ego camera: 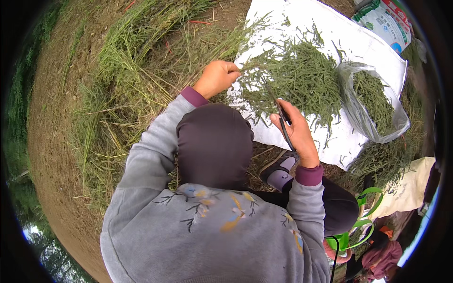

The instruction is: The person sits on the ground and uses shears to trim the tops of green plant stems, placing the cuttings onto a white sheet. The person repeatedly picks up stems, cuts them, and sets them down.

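Observation:
My left hand pinches a thin green plant sprig at the left edge of a white woven sheet. In my right hand is a pair of dark-handled scissors. Their narrow blades point up and left, towards the sprig, and cannot be told apart among the greenery. Beyond both hands, a heap of short green cuttings covers the middle of the sheet. A clear plastic bag lies with its mouth open at the heap's right side, with more cuttings in and around it.
Long cut stalks are piled on bare soil to the left. A printed sack stands at the upper right. Green straps and a beige sack lie at the lower right. A dark cloth-covered rounded form is between my arms.

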Motion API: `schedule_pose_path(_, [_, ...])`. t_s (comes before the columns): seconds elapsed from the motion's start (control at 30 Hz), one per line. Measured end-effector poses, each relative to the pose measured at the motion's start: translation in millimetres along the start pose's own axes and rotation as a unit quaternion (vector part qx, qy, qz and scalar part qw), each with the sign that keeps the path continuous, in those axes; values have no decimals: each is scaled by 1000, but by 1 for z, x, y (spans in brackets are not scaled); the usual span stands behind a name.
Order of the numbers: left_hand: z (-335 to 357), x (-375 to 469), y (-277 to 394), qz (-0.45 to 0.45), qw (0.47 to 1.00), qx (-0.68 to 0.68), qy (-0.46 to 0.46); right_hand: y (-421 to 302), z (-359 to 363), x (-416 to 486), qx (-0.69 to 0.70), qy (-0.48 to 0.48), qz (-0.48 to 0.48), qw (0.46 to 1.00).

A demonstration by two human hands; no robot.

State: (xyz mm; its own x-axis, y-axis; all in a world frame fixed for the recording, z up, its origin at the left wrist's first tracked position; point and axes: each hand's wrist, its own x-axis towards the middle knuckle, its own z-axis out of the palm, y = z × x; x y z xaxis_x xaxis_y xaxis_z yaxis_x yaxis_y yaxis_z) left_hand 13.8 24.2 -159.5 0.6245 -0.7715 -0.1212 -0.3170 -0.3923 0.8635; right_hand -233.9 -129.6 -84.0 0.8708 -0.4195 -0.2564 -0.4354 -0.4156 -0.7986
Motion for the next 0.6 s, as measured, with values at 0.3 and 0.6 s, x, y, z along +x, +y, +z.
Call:
schedule_pose_path(0.3, [7,7,4,-49,988,-149,-4,12,-15,-8,163,21,162,973])
schedule_pose_path(0.6, [-7,4,16,-101,962,-215,-133,29,9,7,137,-44,26,989])
